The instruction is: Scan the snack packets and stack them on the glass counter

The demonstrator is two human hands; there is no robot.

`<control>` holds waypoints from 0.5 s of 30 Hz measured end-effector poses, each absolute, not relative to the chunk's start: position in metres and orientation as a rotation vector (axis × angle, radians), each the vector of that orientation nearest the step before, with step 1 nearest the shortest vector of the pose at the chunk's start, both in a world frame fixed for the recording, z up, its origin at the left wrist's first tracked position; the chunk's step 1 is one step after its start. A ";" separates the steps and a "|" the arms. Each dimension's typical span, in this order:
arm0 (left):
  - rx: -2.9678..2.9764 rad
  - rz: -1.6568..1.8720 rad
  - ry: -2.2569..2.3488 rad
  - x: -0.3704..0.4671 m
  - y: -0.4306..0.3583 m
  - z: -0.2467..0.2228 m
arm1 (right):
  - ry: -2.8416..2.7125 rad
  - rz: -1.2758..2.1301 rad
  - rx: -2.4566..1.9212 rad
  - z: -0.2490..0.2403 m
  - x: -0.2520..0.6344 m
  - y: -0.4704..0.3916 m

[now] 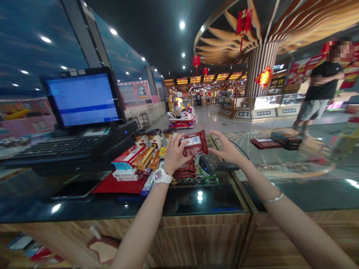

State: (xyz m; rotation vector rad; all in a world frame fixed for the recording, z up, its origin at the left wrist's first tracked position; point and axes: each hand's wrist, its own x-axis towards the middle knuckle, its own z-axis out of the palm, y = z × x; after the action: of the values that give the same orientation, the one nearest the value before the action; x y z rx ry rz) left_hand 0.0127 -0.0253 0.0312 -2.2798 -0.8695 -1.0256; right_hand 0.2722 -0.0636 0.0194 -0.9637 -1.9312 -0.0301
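My left hand (pixel 174 154), wearing a white watch (pixel 162 176), grips a dark red-brown snack packet (pixel 196 144) by its left end. The packet is raised above the counter, its white barcode label facing me. My right hand (pixel 226 149) is open at the packet's right end, thumb and fingers apart; whether it touches the edge I cannot tell. Below that hand lies a black barcode scanner (pixel 207 164) with a blue light. More brown packets (pixel 186 170) lie under the raised one, partly hidden by my left hand and the packet.
Left stand a lit monitor (pixel 82 100) and a keyboard (pixel 64 147). Boxes (pixel 129 157), golden snack packs (pixel 144 158) and several lidded cups (pixel 155 138) crowd the counter. Brown packets (pixel 265 143) and dark boxes (pixel 286 140) lie on the glass top at right. A person (pixel 322 84) stands beyond.
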 end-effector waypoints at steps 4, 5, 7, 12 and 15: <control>-2.244 -1.040 -0.879 0.008 -0.019 0.031 | -2.005 0.231 -1.040 0.012 0.298 -0.065; -2.244 -1.033 -0.875 0.008 -0.018 0.031 | -2.039 0.268 -1.068 0.009 0.303 -0.068; -2.251 -1.014 -0.868 0.008 -0.017 0.030 | -2.110 0.334 -1.123 0.002 0.311 -0.074; -2.280 -0.988 -0.840 0.014 -0.018 0.027 | -2.241 0.416 -1.207 -0.011 0.310 -0.082; -2.303 -0.990 -0.824 0.016 -0.019 0.024 | -2.291 0.366 -1.207 -0.020 0.303 -0.078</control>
State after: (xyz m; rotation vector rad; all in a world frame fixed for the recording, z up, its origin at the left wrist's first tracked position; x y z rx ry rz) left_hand 0.0164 -0.0192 0.0243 -2.3032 -0.8239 -0.9905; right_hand 0.3032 -0.0778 -0.0196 -1.2073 -2.2913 0.3659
